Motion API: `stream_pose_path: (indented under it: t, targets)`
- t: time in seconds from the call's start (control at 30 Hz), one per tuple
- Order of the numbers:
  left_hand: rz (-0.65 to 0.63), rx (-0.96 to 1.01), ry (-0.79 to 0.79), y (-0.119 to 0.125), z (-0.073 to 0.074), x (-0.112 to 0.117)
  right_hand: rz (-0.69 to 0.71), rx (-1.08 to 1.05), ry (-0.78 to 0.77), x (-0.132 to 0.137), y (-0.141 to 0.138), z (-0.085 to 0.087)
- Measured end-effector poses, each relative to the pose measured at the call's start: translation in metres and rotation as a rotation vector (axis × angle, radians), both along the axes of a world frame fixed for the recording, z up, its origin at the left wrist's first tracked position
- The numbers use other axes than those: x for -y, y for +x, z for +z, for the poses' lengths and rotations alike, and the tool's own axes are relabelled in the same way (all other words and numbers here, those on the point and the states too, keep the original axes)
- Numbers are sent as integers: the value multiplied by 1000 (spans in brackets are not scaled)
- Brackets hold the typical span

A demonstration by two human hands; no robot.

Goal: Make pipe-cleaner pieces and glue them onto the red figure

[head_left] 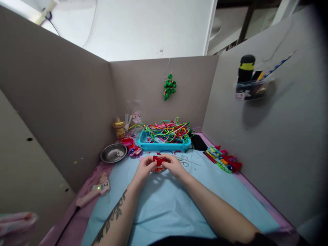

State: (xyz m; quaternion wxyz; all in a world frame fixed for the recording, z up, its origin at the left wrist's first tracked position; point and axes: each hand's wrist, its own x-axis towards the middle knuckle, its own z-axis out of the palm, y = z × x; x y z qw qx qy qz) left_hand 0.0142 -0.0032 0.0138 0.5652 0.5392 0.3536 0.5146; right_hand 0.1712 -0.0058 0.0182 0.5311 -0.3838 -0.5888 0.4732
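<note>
A tattooed L forearm [112,215] and a bare R forearm [220,215] are seen stretched fwd over a pale blue mat [164,201], meeting at mid-desk, where a small red piece [159,160] is pinched btwn both hands. The left hand [144,168] is closed on its L side w/ fingers curled in. The right hand [174,165] is closed on its R side. The piece, prob. twisted pipe cleaner w/ a bit of orange beneath, is held just above the mat, in front of a teal tray [164,147] heaped w/ coloured pipe cleaners [167,130]. The step in hand is judged to be shaping or twisting of the red piece at the fingertips. What exactly is being bent cannot be told, as the piece is small and partly hidden. A further move would call for a firm hold by one hand while the other works, w/ fine fingertip control, since the piece looks small and soft. Scissors [183,161] are laid just R of the right hand. A metal bowl [113,152] and a pink glue gun [93,193], green light lit, are set at L. Finished bright pieces [222,160] are lined up at R, near a dark phone [198,141]. A green ornament [169,86] is hung on the cardboard partition [64,102] behind.
</note>
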Motion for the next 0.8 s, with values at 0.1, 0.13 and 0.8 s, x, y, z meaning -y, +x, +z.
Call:
stream_pose_path:
  t: [0.1,0.13,0.8]
  targets:
    - [27,22,2,0,3,0,-15,-1,0,1,-1,-3]
    - [38,18,19,-1,4,0,-21,-13,9,2,-2,-2]
    - [148,63,54,-7,10,-3,-143,-705,-199,-8,17,1]
